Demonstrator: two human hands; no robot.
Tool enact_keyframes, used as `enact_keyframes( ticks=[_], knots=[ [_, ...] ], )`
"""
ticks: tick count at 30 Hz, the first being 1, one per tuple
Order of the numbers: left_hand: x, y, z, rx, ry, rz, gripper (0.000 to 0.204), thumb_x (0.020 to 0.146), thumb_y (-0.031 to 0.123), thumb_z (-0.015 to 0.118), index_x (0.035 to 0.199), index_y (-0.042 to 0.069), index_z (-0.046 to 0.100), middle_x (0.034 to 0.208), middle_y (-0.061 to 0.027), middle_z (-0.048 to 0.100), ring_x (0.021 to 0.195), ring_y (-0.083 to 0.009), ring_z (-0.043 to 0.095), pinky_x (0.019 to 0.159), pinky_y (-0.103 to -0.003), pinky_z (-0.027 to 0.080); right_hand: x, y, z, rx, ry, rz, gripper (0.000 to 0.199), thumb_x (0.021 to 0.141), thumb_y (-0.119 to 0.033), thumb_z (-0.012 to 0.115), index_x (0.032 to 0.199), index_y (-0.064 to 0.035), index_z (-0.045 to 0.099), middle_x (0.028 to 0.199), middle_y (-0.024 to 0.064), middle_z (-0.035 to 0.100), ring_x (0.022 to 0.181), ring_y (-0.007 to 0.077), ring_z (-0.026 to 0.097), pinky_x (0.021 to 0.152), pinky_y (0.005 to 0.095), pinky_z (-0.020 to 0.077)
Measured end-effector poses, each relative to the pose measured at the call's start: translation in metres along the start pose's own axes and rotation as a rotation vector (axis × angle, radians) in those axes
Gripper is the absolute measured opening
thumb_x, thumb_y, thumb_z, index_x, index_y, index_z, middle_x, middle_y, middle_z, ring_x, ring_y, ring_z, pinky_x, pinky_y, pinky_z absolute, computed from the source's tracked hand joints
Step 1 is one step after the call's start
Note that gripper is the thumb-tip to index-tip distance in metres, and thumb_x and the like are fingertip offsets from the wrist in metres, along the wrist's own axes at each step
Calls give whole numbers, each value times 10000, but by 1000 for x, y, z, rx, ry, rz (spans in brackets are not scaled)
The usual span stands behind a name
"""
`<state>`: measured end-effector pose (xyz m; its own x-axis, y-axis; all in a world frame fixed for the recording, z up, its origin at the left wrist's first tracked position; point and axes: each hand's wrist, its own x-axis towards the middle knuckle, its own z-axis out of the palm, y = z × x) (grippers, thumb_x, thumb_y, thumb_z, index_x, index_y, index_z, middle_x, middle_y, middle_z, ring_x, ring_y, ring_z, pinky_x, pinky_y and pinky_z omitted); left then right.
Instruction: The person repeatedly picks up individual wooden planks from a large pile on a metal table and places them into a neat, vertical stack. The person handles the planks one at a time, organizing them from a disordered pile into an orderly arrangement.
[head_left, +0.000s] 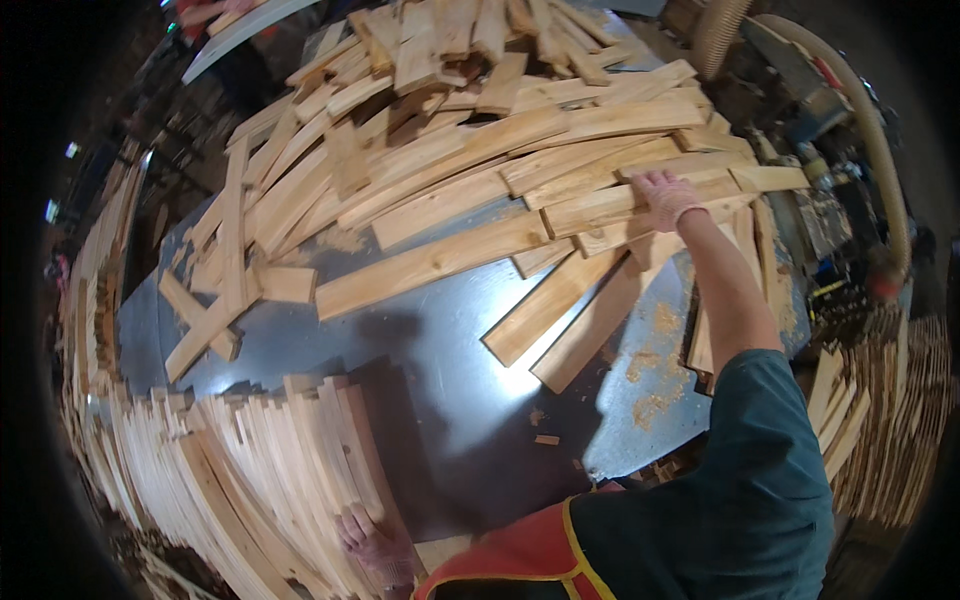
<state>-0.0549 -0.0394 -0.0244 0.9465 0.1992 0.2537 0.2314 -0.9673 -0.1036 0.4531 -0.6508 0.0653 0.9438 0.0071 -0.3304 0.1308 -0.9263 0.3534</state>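
Note:
My right hand [665,200], in a pinkish knit glove, reaches out over the loose boards on the far right of the table. Its fingers curl over the edge of a pale wooden board [590,210] that lies across others. More boards, such as one long plank [430,268], fan out beside it. At the lower left, my left hand [368,535], gloved alike, rests with fingers stretched along the near end of a row of stacked wooden strips [290,440]. Nothing shows held in it.
A dark, shiny metal table [440,370] bears a big heap of boards [420,130] at its far side. Sawdust [655,405] lies at the right. A ribbed hose [885,150] bends along the far right. More stacked strips [900,410] stand on the right. Another person [215,15] is at the far left.

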Motion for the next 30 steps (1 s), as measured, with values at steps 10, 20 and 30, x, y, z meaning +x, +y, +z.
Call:
enact_keyframes(
  ticks=[10, 20, 30],
  knots=[
    [11, 7, -9, -49, -161, -139, 750, 790, 295, 764, 1473, 99, 524, 1437, -159, 555, 1397, -457, 481, 1177, -604, 387, -114, -82, -11, 624, -333, -372, 813, 784, -520, 854, 1363, 9, 641, 1133, 237, 738, 1000, 355, 712, 894, 427, 569],
    [13, 1, -22, -204, -155, -113, 873, 733, 362, 855, 1493, 103, 514, 1488, -153, 529, 1444, -430, 438, 1238, -587, 331, -248, -254, 43, 850, 237, 58, 955, 729, -463, 886, 1463, -9, 477, 1328, 263, 600, 1207, 436, 622, 1000, 494, 544],
    [15, 4, -25, -192, -208, -117, 857, 765, 338, 816, 1513, 66, 499, 1517, -181, 509, 1455, -445, 422, 1247, -585, 323, -345, -267, 106, 1241, 103, 269, 1014, 725, -306, 822, 1624, -96, 403, 1375, 266, 567, 1274, 436, 588, 1110, 521, 490]
  ],
)
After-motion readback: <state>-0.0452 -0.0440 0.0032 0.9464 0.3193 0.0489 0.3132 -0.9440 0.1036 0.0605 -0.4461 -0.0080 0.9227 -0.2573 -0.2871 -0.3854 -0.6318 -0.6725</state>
